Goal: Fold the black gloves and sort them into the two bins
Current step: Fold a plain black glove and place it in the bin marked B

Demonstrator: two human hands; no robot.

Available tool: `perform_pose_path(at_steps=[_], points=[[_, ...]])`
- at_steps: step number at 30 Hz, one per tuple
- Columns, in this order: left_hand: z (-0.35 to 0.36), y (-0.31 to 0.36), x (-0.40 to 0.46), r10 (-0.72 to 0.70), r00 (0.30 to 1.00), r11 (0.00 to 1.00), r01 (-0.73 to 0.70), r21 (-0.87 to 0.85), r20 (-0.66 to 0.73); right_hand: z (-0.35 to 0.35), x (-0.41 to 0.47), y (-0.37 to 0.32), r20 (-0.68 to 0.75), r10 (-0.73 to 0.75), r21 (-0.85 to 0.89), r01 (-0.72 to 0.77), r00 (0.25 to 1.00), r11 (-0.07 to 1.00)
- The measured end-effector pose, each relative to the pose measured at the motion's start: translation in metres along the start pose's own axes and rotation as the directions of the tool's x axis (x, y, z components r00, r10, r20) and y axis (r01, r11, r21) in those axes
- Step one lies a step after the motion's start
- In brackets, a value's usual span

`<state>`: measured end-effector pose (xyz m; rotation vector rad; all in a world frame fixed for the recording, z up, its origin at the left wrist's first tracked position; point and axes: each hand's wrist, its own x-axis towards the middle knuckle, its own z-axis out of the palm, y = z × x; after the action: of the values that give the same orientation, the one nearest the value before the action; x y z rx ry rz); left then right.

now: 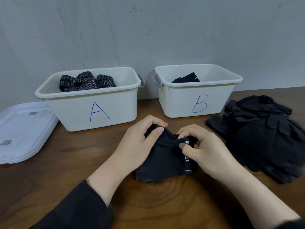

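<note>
- The table (49,182) is dark brown wood with round grain rings. It stands against a plain grey wall (148,30).
- Two white bins sit at the back: bin A (115,103) with dotted gloves (85,81), bin B (214,100) with one black glove (186,78).
- A clear lid (21,129) lies at the left.
- A pile of black gloves (264,134) lies at the right.
- The left hand (140,144) and right hand (206,149) curl their fingers round a black glove with a label (161,159) in the middle.

Both my hands are bare, no rings or anything. My left hand (138,142) comes out of a loose black long sleeve (77,210) ending just past the wrist. My right hand (203,146) shows bare forearm, a dark cuff (297,223) only at the corner.
</note>
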<state>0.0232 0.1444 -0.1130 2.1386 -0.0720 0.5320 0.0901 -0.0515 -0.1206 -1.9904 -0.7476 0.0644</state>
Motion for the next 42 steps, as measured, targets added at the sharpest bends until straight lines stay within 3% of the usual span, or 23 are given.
perform_pose_path(at_steps=[4, 8, 11, 15, 21, 25, 29, 37, 42], points=[[0.000, -0.004, 0.002, -0.089, 0.995, 0.995, 0.087, -0.039, -0.052, 0.000, 0.002, 0.003, -0.026, 0.114, 0.138, -0.109, 0.993, 0.984], [-0.001, -0.004, 0.003, -0.148, 0.981, 0.980, 0.128, -0.150, -0.125, 0.001, 0.001, 0.003, 0.041, 0.263, 0.200, -0.265, 0.964, 0.943], [-0.002, -0.007, 0.004, -0.231, 0.961, 0.938, 0.178, -0.296, -0.155, 0.001, -0.001, -0.001, 0.039, 0.256, 0.303, -0.256, 0.966, 0.918], [-0.001, -0.014, 0.003, -0.324, 0.946, 0.865, 0.293, -0.407, -0.006, -0.005, 0.001, -0.003, 0.027, 0.265, 0.361, -0.256, 0.964, 0.896], [0.005, -0.017, 0.002, -0.349, 0.936, 0.811, 0.277, -0.515, -0.047, -0.011, 0.000, -0.006, 0.057, 0.260, 0.341, -0.264, 0.964, 0.902], [0.005, -0.027, 0.003, -0.370, 0.921, 0.837, 0.273, -0.474, -0.124, -0.027, 0.001, -0.016, -0.026, 0.205, 0.238, -0.193, 0.978, 0.952], [0.006, -0.035, 0.010, -0.291, 0.935, 0.932, 0.229, -0.280, -0.202, -0.064, 0.010, -0.037, -0.109, 0.160, 0.210, -0.135, 0.981, 0.968], [0.022, -0.042, 0.050, -0.243, 0.952, 0.962, 0.212, -0.171, -0.187, -0.171, 0.099, -0.095, -0.222, 0.066, 0.128, -0.038, 0.973, 0.991], [0.028, -0.049, 0.071, -0.215, 0.956, 0.973, 0.194, -0.122, -0.197, -0.184, 0.173, -0.104, -0.290, 0.114, 0.075, -0.096, 0.950, 0.993]])
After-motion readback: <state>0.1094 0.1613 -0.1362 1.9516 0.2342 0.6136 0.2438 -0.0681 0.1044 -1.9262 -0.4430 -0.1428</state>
